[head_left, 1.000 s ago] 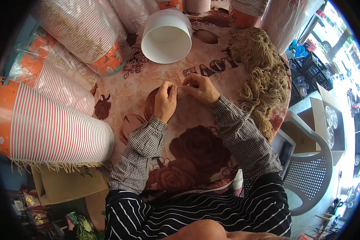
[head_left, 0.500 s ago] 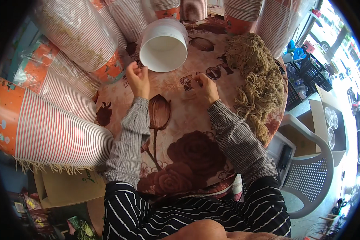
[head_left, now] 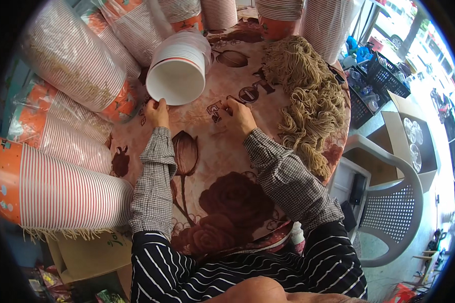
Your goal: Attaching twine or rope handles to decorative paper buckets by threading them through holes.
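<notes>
A nested stack of white paper tubs lies on its side in a clear plastic sleeve, its open mouth facing me. My left hand is at the lower left of the mouth, its fingertips closed on the rim of the front tub. A thin orange line shows just behind that rim. To the right, my right hand hovers low over the tablecloth with fingers curled together. Whatever is between those fingertips is too small to make out. A heap of tan string strands lies to the right of that hand.
The round table wears a brown flowered tablecloth. Sleeved stacks of orange-printed tubs crowd the left side, with more stacks along the back. A grey plastic chair, an open carton and black crates stand to the right.
The view has shifted a little. My left hand has come from beside the tub mouth, fingers apart, to the rim and closed there. My right hand stays curled.
</notes>
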A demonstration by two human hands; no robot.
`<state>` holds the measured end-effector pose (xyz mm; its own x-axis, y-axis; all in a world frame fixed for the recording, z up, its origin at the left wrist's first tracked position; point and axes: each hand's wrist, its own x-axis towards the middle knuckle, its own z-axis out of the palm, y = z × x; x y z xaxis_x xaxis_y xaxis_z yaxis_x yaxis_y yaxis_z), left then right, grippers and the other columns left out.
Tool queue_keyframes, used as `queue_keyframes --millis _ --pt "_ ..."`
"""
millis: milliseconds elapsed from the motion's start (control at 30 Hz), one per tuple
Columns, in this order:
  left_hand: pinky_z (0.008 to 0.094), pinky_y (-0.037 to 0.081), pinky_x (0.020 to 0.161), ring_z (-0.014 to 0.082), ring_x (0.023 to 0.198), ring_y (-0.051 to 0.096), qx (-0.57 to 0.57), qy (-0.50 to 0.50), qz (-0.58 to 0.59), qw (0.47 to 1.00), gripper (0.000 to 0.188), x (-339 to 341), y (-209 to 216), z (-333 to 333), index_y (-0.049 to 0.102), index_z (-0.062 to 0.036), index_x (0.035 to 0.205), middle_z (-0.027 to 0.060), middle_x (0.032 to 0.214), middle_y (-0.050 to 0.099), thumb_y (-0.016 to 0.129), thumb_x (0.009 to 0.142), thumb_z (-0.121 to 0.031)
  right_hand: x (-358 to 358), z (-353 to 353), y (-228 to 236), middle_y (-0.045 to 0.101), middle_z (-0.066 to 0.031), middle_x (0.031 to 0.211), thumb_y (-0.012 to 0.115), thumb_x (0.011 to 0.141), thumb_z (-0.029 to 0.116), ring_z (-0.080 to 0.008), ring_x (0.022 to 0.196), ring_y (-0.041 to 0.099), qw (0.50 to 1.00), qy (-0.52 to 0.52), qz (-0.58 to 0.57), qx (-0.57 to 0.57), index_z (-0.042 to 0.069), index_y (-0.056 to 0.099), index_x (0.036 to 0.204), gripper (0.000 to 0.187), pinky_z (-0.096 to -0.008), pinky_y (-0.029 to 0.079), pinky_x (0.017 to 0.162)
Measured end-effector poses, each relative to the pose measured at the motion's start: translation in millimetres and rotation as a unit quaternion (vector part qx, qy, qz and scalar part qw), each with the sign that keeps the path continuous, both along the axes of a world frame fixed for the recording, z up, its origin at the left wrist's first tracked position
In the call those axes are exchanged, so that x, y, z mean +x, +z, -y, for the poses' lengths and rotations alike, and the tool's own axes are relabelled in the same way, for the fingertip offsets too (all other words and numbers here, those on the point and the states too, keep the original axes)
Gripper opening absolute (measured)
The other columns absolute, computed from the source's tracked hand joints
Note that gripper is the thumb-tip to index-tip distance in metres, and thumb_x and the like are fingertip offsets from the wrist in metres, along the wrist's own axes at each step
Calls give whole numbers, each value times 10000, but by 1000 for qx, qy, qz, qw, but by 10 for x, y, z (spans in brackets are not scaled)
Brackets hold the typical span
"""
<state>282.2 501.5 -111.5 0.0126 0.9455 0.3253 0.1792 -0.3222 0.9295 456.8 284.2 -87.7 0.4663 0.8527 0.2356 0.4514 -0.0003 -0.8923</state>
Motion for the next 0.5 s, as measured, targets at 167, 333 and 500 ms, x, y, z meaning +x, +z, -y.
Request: queue_keyframes --millis 167,333,500 --pt "259 531 663 135 822 604 -101 -95 121 983 293 -204 114 181 598 -29 1165 40 1003 623 592 873 -49 -9 -20 14 675 -121 816 606 866 169 -215 748 675 1000 12 -5 1 -11 584 926 192 -325 514 667" --pt "230 527 630 102 817 589 -90 -145 111 979 314 -595 113 358 553 -42 1207 20 1019 607 581 894 -33 -15 -8 59 672 -111 815 604 870 168 -206 751 667 1000 10 15 -5 -3 580 922 180 -329 506 667" --pt "261 514 696 109 820 588 -139 -150 157 966 331 -800 103 635 553 -66 1208 -1 1003 607 582 880 -32 -33 -52 -34 643 -75 796 616 873 133 -147 710 618 996 77 21 34 11 579 918 135 -297 498 667"
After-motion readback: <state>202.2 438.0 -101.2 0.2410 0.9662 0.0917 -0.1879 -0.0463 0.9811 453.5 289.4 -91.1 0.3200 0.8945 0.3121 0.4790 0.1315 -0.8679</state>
